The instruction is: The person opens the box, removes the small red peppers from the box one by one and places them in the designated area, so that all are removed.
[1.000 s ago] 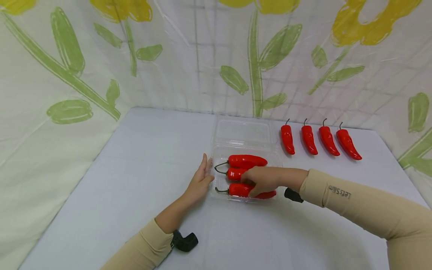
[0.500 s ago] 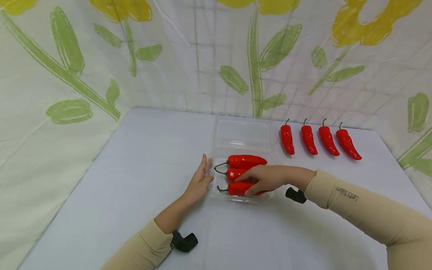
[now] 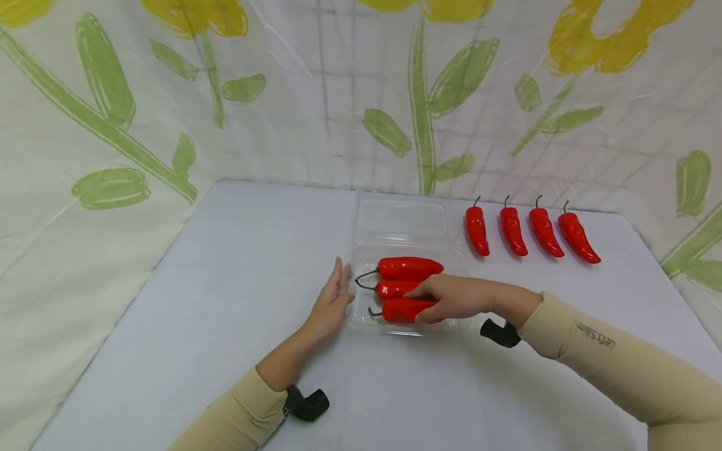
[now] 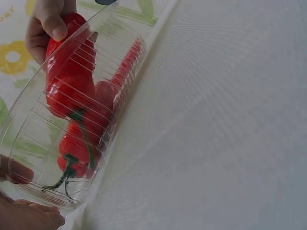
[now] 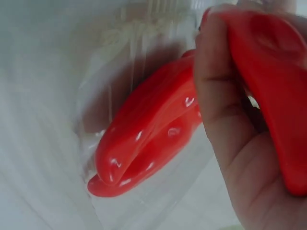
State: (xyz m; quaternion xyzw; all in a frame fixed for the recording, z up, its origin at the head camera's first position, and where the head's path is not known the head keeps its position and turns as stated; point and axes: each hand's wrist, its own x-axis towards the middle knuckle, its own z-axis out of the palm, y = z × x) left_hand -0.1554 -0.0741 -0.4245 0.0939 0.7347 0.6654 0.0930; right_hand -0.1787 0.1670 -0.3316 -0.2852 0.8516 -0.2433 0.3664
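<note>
Three red chili peppers with green stems are at the clear plastic clamshell box (image 3: 366,326), side by side in the head view. My right hand (image 3: 459,297) grips the nearest pepper (image 3: 402,311) between thumb and fingers. In the right wrist view that held pepper (image 5: 268,81) is close to the camera, apart from the other two. The middle pepper (image 3: 392,289) and the far pepper (image 3: 408,268) lie in the box. My left hand (image 3: 329,308) rests against the box's left side with straight fingers, its thumb near the front corner.
The box's lid (image 3: 403,216) lies folded back towards the wall. Several more red peppers (image 3: 512,232) stand in a row at the back right of the white table (image 3: 254,250). Behind hangs a flower-printed sheet (image 3: 282,125).
My right hand has drawn back to the right, and the nearest pepper has shifted right and slightly away with it. The left hand has stayed at the box's side.
</note>
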